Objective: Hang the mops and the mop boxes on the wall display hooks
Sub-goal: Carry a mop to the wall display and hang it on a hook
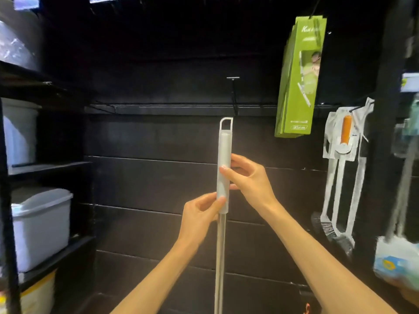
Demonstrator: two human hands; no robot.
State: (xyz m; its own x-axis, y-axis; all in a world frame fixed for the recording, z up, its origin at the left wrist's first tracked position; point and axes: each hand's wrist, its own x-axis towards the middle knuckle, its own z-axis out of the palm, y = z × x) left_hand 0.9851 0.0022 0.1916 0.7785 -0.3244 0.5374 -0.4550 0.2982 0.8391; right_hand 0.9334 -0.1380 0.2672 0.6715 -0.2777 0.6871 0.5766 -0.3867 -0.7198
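The mop [223, 168] stands upright at the centre, its hanging loop [226, 124] just below the free wall hook [233, 91] at 12 o'clock. The left hand [199, 214] pinches the bottom of the white grip; the right hand [247, 175] pinches it higher up. Such light fingertip holds could let the pole swing, so the loop may miss the hook tip. At 2 o'clock hang green mop boxes [299, 78], which a sideways sway might knock.

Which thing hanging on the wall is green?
The tall green box hanging up high on the right. The packs with white handles below it are white and orange, and the mop handle is held, not hung.
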